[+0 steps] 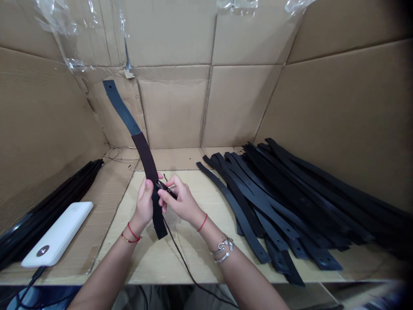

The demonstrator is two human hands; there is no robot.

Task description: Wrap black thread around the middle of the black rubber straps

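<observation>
1. You work under bright, even light that seems to fall from above, though you cannot see its source.
2. You get small white glare on the plastic film (69, 26) and a pale sheen along the upper raised strap (120, 107).
3. You see only soft shadows on the tabletop (151, 258), deepening among the pile of black straps (284, 202).
4. The white power bank (56, 234) looks brightest, with no detail lost.
5. Your wide lens bows the creases of the cardboard wall (171, 38) near the edges.
6. The corners darken, and the lower right corner is blurred.

left hand (145, 206) gripping upright, right hand (181, 200) pinching, held close together
</observation>
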